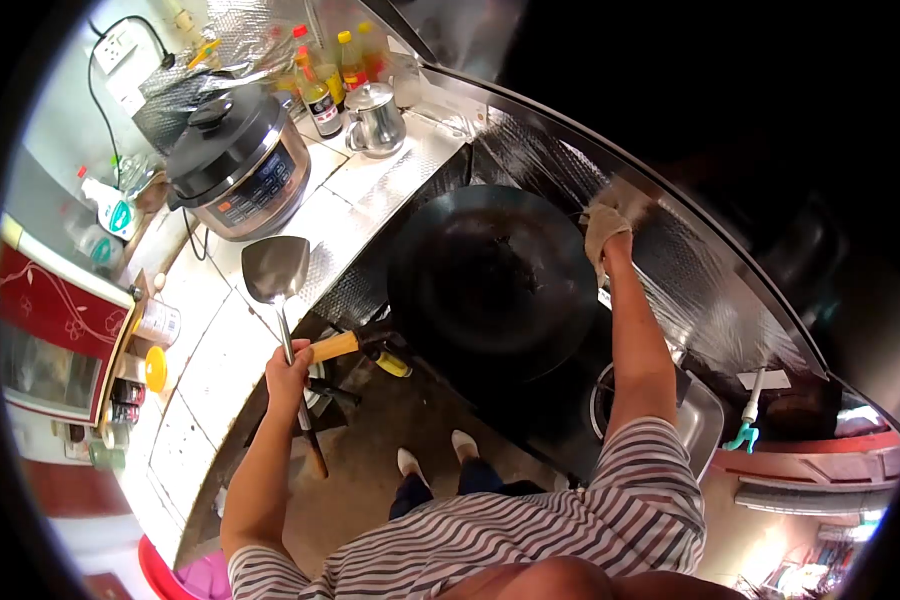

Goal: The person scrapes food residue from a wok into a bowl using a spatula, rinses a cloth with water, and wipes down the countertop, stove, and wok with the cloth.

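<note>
A dark wok sits at the stove, its inside blackened with some dark residue near the middle. My left hand is closed around the metal shaft of a spatula, whose broad blade points up over the tiled counter. The wok's wooden handle meets the same hand at its end; whether the fingers also wrap it is hard to see. At the wok's opposite rim, my right hand is closed on a beige cloth, pressed against the small side handle, which is mostly hidden.
On the tiled counter stand an electric pressure cooker, a metal pot and sauce bottles. Foil-lined panels edge the stove. A metal basin and a turquoise tap are at the right.
</note>
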Demonstrator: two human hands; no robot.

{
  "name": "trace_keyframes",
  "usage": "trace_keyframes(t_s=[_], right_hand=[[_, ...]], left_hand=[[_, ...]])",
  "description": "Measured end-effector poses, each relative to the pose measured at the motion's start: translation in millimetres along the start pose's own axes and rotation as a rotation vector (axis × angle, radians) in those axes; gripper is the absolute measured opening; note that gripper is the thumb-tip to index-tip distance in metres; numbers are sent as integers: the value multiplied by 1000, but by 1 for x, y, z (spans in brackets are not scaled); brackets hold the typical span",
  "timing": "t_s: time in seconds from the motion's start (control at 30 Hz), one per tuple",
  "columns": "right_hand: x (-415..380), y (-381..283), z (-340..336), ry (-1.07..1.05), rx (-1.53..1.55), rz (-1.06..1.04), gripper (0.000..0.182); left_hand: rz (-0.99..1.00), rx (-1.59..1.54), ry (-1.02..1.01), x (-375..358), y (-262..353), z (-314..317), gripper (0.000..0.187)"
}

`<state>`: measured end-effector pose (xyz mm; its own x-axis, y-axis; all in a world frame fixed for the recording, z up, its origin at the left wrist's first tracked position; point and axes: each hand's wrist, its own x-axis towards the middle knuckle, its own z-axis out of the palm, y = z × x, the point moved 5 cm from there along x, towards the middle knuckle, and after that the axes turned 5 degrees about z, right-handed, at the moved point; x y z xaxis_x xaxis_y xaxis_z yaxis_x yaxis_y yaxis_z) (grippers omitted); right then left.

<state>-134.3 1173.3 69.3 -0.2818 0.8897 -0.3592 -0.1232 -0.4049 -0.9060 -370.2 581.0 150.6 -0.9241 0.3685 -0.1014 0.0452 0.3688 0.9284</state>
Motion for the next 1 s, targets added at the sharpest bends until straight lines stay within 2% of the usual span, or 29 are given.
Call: trace_keyframes(t_s=[0.07, 0.13, 0.2, 0.23, 0.3, 0.37, 0.43, 0.53, 0.6, 0.63, 0.67, 0.7, 0.73, 0.77, 0.83, 0.87, 0.9, 0.93, 0.97, 1.0], right_hand=[[7, -3, -14, 54, -54, -70, 32], [-8, -25, -18, 14, -26, -304, 30], [-20, -13, -19, 57, -95, -297, 29], [-9, -3, -17, 192, -566, -786, 27], [-29, 4, 26, 272, -1363, -1076, 22], [-43, 10, 74, 186, -1326, -342, 25], [-36, 35, 109, 115, -991, 3, 32], [-28, 73, 180, -38, -1110, -386, 34], [-56, 95, 239, -98, -1054, -566, 36], [-82, 100, 261, -286, -1018, -553, 40], [-94, 120, 277, -382, -917, -586, 43], [-118, 134, 287, -432, -973, -649, 44], [-143, 147, 290, -542, -703, -798, 44], [-151, 183, 286, -620, -775, -694, 41], [-212, 174, 253, -898, -702, -554, 36], [-239, 164, 230, -1019, -767, -429, 33], [-258, 158, 206, -986, -879, -320, 33], [-261, 174, 179, -1088, -1036, -209, 30], [-269, 165, 154, -1097, -1043, -305, 29], [-275, 153, 129, -1112, -1045, -405, 27]], left_hand=[[12, 79, -38, 2, 7, 0, 17], [0, 46, -61, 2, -4, -3, 18], [63, 32, -125, 4, -6, -3, 19], [81, 59, -135, 5, -4, -3, 20], [59, 41, -159, 4, -2, 0, 20], [73, 68, -164, 4, -5, -3, 20], [54, 63, -165, 7, -9, -3, 21], [93, 94, -171, 9, -13, -3, 20], [105, 107, -151, 11, -22, -6, 20], [94, 113, -159, 10, -22, -7, 20], [105, 134, -149, 11, -20, -6, 20], [116, 153, -140, 12, -16, -5, 20], [107, 143, -137, 11, -10, -5, 19], [106, 143, -132, 11, -10, -4, 19], [154, 144, -136, 11, -19, -5, 18], [204, 144, -140, 13, -26, -5, 17], [143, 125, -136, 9, -15, -3, 17], [87, 104, -126, 6, -8, 0, 17], [103, 92, -118, 7, -9, 0, 19], [208, 146, -112, 12, -25, -4, 21]])
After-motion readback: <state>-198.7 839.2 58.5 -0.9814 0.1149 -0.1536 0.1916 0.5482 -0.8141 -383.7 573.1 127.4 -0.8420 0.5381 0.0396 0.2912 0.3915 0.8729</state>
